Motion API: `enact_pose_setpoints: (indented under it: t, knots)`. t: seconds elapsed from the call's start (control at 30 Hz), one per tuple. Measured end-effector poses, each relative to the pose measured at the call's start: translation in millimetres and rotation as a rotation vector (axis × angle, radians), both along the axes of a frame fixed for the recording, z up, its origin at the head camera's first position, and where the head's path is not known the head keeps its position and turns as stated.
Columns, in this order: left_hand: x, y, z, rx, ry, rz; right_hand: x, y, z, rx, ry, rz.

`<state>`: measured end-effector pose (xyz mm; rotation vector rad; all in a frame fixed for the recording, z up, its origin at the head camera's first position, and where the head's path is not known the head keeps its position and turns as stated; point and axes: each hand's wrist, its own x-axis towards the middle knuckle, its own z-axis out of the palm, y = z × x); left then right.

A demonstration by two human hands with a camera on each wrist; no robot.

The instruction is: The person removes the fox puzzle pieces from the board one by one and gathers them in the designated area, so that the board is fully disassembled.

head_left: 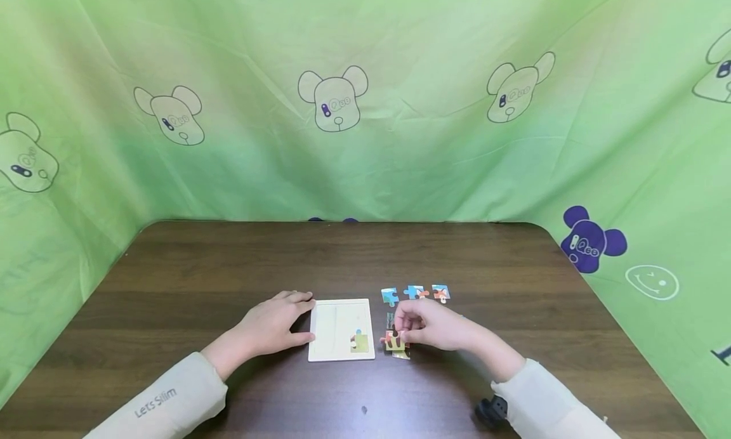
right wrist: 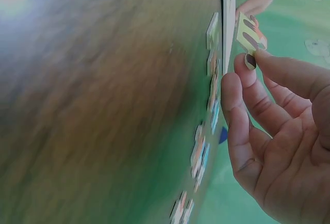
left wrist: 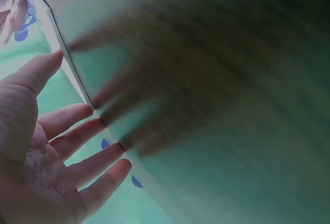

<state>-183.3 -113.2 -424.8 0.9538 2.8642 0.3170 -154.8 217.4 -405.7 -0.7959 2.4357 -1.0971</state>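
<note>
A pale square puzzle tray (head_left: 334,331) lies on the table, with one puzzle piece (head_left: 361,343) set in its lower right corner. My left hand (head_left: 274,321) rests at the tray's left edge, thumb and fingertips touching the frame, fingers fairly straight. To the right of the tray, my right hand (head_left: 435,325) pinches a yellow-green puzzle piece with dark marks (right wrist: 248,32) between thumb and fingers. The piece is raised off the table and tilted in the right wrist view. Other pieces lie under and beside that hand, partly hidden by it.
Several loose puzzle pieces (head_left: 416,292) lie on the brown table (head_left: 228,255) beyond my right hand. A black object (head_left: 491,412) is by the right sleeve. A green printed curtain (head_left: 400,172) hangs behind the table and along its sides.
</note>
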Motion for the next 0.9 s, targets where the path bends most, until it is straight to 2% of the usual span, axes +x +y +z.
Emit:
enact_pose_setpoints:
  t: [0.53,0.9]
  knots:
    - [0.0,-0.6,0.5,0.015,0.011,-0.011,12.1,36.2,4.7,0.001,0.006,-0.05]
    - [1.3,-0.7,1.2,0.018,0.004,-0.008,18.1,50.7,1.2,-0.007,-0.019,-0.033]
